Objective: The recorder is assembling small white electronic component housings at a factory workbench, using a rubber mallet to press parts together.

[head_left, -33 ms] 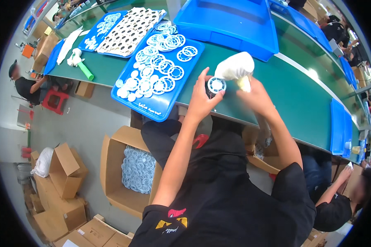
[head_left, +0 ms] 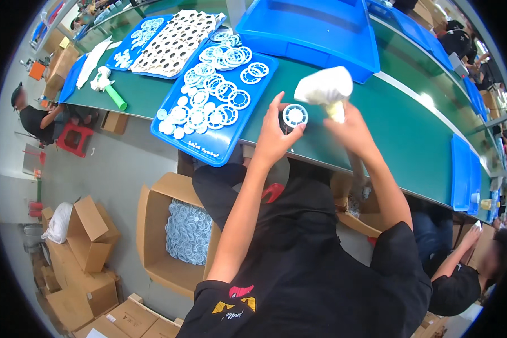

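Note:
My left hand (head_left: 274,138) is wrapped round a dark round part with a white spoked disc (head_left: 294,115) facing up on it, just over the bench's near edge. To its right, my right hand (head_left: 349,128) grips the pale yellow handle of a mallet-like tool, its head (head_left: 324,85) bundled in white cloth. That head hangs above and beyond the disc, apart from it. Left of my hands, a blue tray (head_left: 225,138) carries many loose white rings and small white discs.
A large blue bin (head_left: 315,53) stands at the back of the green bench (head_left: 388,135). Farther left lie a moulded tray with holes (head_left: 177,42) and a green-handled, white-wrapped tool (head_left: 115,97). A carton (head_left: 152,248) of pale rings sits below. Other people sit left and right.
The cloth-wrapped head has risen slightly and tipped to the right in my right hand. My left hand stays nearly in place round the part.

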`<action>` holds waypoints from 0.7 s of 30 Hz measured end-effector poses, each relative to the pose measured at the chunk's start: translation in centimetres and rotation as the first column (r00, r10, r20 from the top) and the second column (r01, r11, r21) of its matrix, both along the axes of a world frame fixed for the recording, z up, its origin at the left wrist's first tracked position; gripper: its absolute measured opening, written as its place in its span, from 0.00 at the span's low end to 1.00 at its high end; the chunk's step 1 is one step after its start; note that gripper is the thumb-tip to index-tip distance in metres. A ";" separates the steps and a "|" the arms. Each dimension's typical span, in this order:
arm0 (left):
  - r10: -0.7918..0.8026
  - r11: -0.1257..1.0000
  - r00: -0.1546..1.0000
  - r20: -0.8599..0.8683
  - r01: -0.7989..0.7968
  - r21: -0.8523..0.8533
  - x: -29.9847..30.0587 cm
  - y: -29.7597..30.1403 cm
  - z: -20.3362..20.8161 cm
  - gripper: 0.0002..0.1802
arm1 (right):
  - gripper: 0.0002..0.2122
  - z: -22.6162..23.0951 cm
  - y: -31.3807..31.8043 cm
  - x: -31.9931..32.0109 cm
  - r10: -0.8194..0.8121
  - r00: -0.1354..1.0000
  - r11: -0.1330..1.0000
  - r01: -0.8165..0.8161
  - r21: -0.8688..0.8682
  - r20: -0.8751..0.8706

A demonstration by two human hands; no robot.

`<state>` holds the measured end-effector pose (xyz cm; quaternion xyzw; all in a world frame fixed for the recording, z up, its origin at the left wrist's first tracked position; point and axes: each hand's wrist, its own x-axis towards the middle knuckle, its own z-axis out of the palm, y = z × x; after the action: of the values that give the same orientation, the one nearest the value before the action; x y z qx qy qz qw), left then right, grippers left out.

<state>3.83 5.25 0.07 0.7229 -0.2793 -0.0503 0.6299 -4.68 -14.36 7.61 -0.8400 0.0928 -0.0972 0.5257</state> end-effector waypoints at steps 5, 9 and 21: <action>-0.051 0.997 0.996 -0.072 0.046 -0.068 -0.4 -0.2 1.1 0.50 | 0.17 -1.9 0.5 -0.1 -0.035 0.992 0.999 0.038 0.026 -0.120; -0.079 0.995 0.989 -0.129 0.070 -0.069 -0.2 0.3 0.8 0.51 | 0.15 1.6 -0.5 0.6 -0.029 0.980 0.991 0.054 0.124 -0.196; -0.152 0.982 0.981 -0.117 0.137 -0.127 0.0 0.0 1.0 0.51 | 0.17 0.9 -1.4 0.3 0.003 0.963 0.975 0.056 0.214 -0.268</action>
<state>3.85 5.29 1.04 0.6573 -0.2934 -0.1251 0.6828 -4.34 -15.73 8.48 -0.7809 0.1841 0.0205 0.5966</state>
